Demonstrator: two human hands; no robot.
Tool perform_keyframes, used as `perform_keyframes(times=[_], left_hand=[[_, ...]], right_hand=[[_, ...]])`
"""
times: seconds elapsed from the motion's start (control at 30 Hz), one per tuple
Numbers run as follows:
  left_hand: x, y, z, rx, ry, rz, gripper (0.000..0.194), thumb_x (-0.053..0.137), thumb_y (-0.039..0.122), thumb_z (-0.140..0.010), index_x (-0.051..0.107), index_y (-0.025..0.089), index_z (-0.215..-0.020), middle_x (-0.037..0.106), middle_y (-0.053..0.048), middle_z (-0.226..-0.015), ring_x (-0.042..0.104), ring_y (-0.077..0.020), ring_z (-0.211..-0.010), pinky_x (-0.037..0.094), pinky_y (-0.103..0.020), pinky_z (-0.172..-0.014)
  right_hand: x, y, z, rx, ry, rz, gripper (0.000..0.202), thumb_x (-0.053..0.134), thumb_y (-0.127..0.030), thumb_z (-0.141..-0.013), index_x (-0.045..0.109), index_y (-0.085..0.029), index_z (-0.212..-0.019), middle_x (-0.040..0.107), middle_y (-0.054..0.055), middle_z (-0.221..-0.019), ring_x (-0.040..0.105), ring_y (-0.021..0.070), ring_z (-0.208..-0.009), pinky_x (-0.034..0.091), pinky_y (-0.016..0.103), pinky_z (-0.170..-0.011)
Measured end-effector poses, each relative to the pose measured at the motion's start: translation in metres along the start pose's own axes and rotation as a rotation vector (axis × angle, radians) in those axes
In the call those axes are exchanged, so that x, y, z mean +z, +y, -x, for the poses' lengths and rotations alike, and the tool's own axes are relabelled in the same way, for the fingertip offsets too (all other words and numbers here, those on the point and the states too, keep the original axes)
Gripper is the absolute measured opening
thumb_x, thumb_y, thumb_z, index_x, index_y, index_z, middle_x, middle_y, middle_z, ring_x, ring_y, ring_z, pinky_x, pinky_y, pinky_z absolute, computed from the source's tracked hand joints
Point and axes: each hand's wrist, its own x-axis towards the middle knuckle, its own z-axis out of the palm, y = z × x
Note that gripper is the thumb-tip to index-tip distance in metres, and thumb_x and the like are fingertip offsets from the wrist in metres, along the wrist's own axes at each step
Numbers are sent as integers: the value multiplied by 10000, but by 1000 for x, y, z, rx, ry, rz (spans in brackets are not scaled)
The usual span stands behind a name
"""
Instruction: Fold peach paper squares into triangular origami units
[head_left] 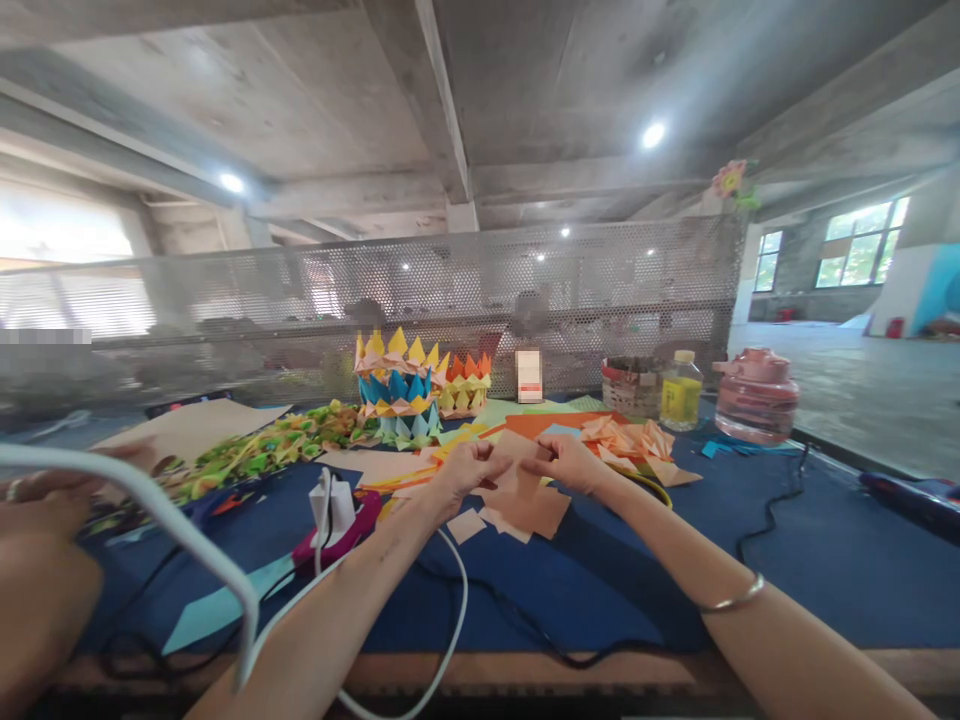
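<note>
Navy cloth (847, 580) covers the table, and on it loose tan squares (551, 515) lie flat, by my reckoning not yet folded. Just above them, the left hand (471, 470) and the right hand (566, 462) pinch one tan sheet (519, 455) between thumbs and fingers; it looks barely begun, if at all. Beyond, to the right, sits a heap of folded peach pieces (630, 440), seemingly done. Farther back, pointed paper rings (401, 390) stand stacked, apparently complete, before a perforated screen (600, 270).
</note>
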Motion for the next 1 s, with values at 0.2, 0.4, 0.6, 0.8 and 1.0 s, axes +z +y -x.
perform_keyframes(times=[0.2,0.4,0.6,0.8,1.0], left_hand=[[1,-1,0,-7,47,120,412,781,367,-505,663,104,-800,660,-45,-664,583,-126,-556,448,-213,-521],[-1,4,-2,-90,184,386,211,732,158,-580,642,123,-768,672,-41,-674,618,-140,-580,513,-262,-579],[1,11,0,-129,176,492,168,631,67,-665,641,112,-826,682,-47,-685,635,-136,-584,513,-240,-569],[6,12,4,-174,143,492,94,649,52,-647,612,123,-696,677,-27,-673,658,-152,-660,520,-258,-678],[6,14,6,-147,63,426,130,674,115,-665,634,113,-789,698,-94,-813,664,-177,-749,515,-255,-721]], right_hand=[[2,-6,1,-1,65,-84,266,582,-386,-703,511,-153,-810,453,-51,-530,409,91,-485,278,214,-465],[4,-9,1,-136,154,-231,388,429,-54,-653,427,-182,-1020,592,60,-923,551,112,-692,434,249,-613],[5,-16,7,-245,155,10,452,561,-87,-646,522,-229,-1074,525,64,-1093,539,147,-843,442,251,-649],[8,-15,5,-223,230,43,160,642,-321,-704,666,-180,-775,602,35,-814,552,145,-729,418,242,-606],[11,-14,5,-180,270,-64,230,607,-372,-728,608,-151,-664,611,21,-691,533,128,-631,397,232,-558]])
